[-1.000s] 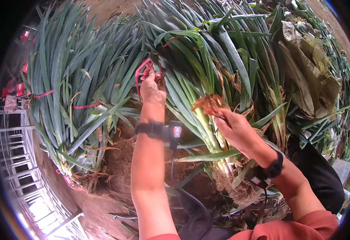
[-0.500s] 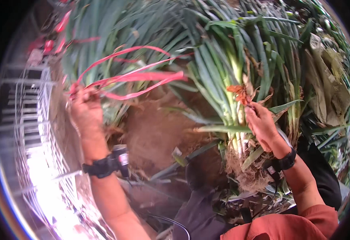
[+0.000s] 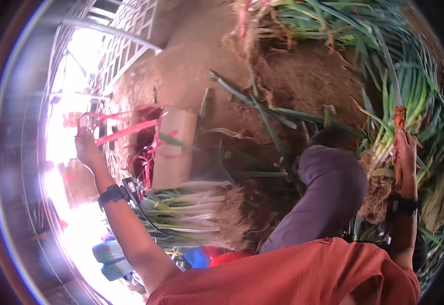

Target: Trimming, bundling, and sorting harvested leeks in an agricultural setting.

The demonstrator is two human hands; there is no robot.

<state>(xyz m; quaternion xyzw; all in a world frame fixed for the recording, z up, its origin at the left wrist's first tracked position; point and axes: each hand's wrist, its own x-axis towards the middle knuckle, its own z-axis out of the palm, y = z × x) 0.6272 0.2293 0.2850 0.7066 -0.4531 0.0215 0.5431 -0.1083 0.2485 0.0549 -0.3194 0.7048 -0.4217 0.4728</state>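
Observation:
My left hand (image 3: 86, 145), out at the far left, is closed around pink-red plastic ribbon (image 3: 130, 131), which trails right toward an open cardboard box (image 3: 175, 150) with more red strands in it. On the right, my right hand (image 3: 406, 148) grips the orange-wrapped handle of a sickle (image 3: 399, 116). Its thin, slightly curved blade points away from me. Close beside that hand leans a bunch of green onions (image 3: 384, 142), its roots hanging down by my wrist. Another bundle of green onions (image 3: 191, 209) lies below the box, white stems and roots turned right.
More green onions (image 3: 303, 23) lie at the far side and along the right. Loose leaves (image 3: 262, 112) are scattered on the brown soil. A white metal grid (image 3: 130, 40) stands at the upper left. Blue and red items (image 3: 199, 256) sit by my shirt; my bent knee (image 3: 334, 168) is in the middle.
The view has swung, bringing in the box and the lying bundle. My left hand, still with ribbon, is now over beside the box. The sickle's blade now shows above my right hand.

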